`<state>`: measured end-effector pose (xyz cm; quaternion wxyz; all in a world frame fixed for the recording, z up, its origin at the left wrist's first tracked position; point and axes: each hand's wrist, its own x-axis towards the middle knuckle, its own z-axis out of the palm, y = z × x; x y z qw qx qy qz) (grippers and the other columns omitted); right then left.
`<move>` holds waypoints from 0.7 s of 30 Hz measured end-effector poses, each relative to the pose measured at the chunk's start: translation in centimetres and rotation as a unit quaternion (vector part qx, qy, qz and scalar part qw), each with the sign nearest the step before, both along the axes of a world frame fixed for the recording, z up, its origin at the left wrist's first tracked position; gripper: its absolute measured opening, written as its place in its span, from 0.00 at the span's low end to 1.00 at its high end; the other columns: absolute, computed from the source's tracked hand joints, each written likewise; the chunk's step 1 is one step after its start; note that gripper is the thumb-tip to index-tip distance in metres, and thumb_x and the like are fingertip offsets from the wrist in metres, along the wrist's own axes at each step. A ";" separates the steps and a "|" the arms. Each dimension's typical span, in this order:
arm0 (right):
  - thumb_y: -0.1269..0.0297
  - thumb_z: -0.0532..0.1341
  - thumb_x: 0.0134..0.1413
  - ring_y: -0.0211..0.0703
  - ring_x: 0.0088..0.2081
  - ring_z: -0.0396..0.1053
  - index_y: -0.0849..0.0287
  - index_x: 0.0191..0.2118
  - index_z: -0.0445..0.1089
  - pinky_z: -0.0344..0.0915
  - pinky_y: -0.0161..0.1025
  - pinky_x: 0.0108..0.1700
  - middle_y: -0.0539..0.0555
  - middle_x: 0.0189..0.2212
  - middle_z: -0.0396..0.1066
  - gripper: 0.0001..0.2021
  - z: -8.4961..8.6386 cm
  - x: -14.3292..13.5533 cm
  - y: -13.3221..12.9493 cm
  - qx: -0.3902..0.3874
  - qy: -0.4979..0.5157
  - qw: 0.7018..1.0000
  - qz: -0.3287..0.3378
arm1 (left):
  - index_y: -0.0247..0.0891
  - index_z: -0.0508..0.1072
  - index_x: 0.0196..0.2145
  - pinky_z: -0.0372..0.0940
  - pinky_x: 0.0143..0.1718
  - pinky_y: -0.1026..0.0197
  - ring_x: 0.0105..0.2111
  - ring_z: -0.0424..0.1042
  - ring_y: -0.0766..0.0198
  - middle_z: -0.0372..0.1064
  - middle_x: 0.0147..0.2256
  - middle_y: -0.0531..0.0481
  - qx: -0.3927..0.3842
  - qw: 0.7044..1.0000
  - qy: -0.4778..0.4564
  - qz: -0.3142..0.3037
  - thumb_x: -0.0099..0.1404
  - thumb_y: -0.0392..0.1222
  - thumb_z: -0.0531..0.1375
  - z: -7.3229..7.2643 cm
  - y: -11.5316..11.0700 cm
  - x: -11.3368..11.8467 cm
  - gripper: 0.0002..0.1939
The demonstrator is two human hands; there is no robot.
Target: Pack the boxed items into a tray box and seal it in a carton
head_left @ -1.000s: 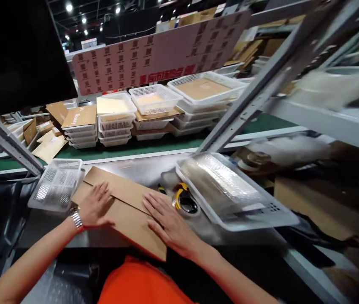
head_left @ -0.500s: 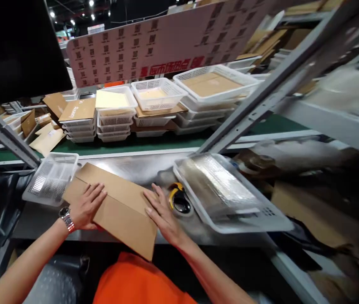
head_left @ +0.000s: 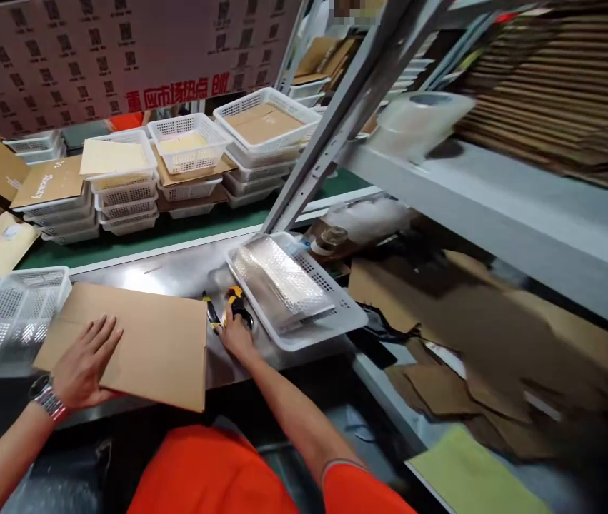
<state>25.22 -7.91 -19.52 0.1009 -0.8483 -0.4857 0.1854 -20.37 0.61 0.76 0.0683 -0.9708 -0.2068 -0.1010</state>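
A flat brown cardboard box (head_left: 153, 343) lies at an angle on the metal worktop, its near edge over the front. My left hand (head_left: 86, 364) rests palm down on its left part, the fingers stretched out and the thumb by the near edge. Just right of the box, my right hand (head_left: 236, 337) has its fingers around a yellow and black tape dispenser (head_left: 236, 298); part of the grip is hidden. Beside the dispenser stands a white tray (head_left: 344, 318) holding clear plastic-wrapped packs (head_left: 287, 282).
An empty white basket (head_left: 11, 307) is at the left. Stacked baskets (head_left: 126, 193) stand on the green belt (head_left: 186, 227) behind. A metal post (head_left: 325, 143) rises at the belt. Tape rolls (head_left: 416, 118) sit on the right shelf, with cardboard sheets (head_left: 475, 357) below.
My right hand has left the box and taken hold of the tape dispenser. The box has turned and now shows one unbroken face. My view has swung to the right.
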 end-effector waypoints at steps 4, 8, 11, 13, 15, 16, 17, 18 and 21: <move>0.64 0.61 0.80 0.68 0.55 0.85 0.76 0.88 0.55 0.78 0.52 0.58 0.82 0.59 0.81 0.40 1.8 1.1 2.1 -0.021 0.007 1.000 -0.013 | 0.36 0.53 0.91 0.62 0.83 0.28 0.84 0.62 0.25 0.57 0.85 0.24 0.005 1.000 -0.006 0.004 0.69 0.76 0.70 -0.8 -1.2 1.2 0.68; 0.57 0.58 0.78 0.66 0.53 0.86 0.68 0.88 0.60 0.81 0.57 0.61 0.72 0.56 0.85 0.40 5.7 2.8 0.4 0.085 0.197 0.975 -0.062 | 0.36 0.53 0.91 0.64 0.83 0.30 0.83 0.64 0.27 0.61 0.84 0.24 0.029 0.999 -0.026 -0.013 0.70 0.78 0.69 -1.4 -1.3 1.0 0.68; 0.45 0.61 0.74 0.60 0.46 0.87 0.57 0.87 0.65 0.86 0.55 0.52 0.66 0.58 0.86 0.42 10.7 3.7 -3.2 0.212 0.400 0.888 -0.083 | 0.34 0.58 0.89 0.65 0.82 0.28 0.83 0.65 0.25 0.62 0.83 0.22 0.025 0.999 -0.034 -0.015 0.69 0.79 0.69 -1.8 -1.1 1.5 0.67; 0.40 0.66 0.71 0.58 0.40 0.86 0.52 0.85 0.68 0.86 0.52 0.43 0.65 0.60 0.86 0.44 14.8 4.0 -6.1 0.293 0.468 0.829 -0.084 | 0.34 0.62 0.87 0.64 0.82 0.25 0.83 0.63 0.22 0.62 0.83 0.21 -0.005 1.000 -0.022 -0.008 0.67 0.79 0.70 -1.9 -1.0 2.9 0.66; 0.40 0.71 0.69 0.55 0.36 0.86 0.51 0.82 0.72 0.85 0.50 0.38 0.65 0.60 0.86 0.43 19.2 4.0 -8.3 0.370 0.484 0.788 -0.087 | 0.34 0.65 0.86 0.62 0.82 0.21 0.84 0.60 0.19 0.60 0.84 0.21 -0.057 0.998 0.007 -0.001 0.64 0.79 0.72 -1.7 -0.9 4.9 0.67; 0.40 0.72 0.69 0.53 0.34 0.85 0.51 0.80 0.74 0.85 0.49 0.37 0.64 0.57 0.87 0.41 21.2 3.7 -8.9 0.399 0.489 0.771 -0.086 | 0.34 0.66 0.86 0.60 0.83 0.20 0.84 0.59 0.18 0.60 0.84 0.20 -0.085 0.996 0.022 0.001 0.63 0.80 0.73 -1.6 -0.8 6.0 0.68; 0.39 0.72 0.69 0.52 0.31 0.83 0.52 0.78 0.76 0.84 0.49 0.35 0.63 0.51 0.88 0.39 23.1 3.2 -9.1 0.415 0.498 0.757 -0.080 | 0.34 0.66 0.86 0.59 0.83 0.18 0.85 0.58 0.17 0.59 0.84 0.20 -0.111 0.993 0.032 0.002 0.61 0.80 0.75 -1.5 -0.8 7.1 0.69; 0.38 0.73 0.69 0.50 0.27 0.81 0.53 0.75 0.78 0.83 0.48 0.33 0.60 0.43 0.88 0.38 24.8 2.4 -9.0 0.413 0.514 0.749 -0.067 | 0.34 0.65 0.86 0.57 0.83 0.18 0.85 0.57 0.17 0.58 0.84 0.20 -0.131 0.991 0.038 0.002 0.60 0.79 0.76 -1.3 -0.7 8.1 0.70; 0.32 0.74 0.67 0.44 0.19 0.71 0.56 0.68 0.82 0.76 0.43 0.26 0.50 0.25 0.79 0.37 27.6 -1.2 -6.8 0.339 0.558 0.757 0.001 | 0.34 0.64 0.86 0.54 0.85 0.19 0.85 0.56 0.17 0.57 0.85 0.20 -0.158 0.987 0.035 0.004 0.56 0.74 0.80 -1.0 -0.8 10.1 0.72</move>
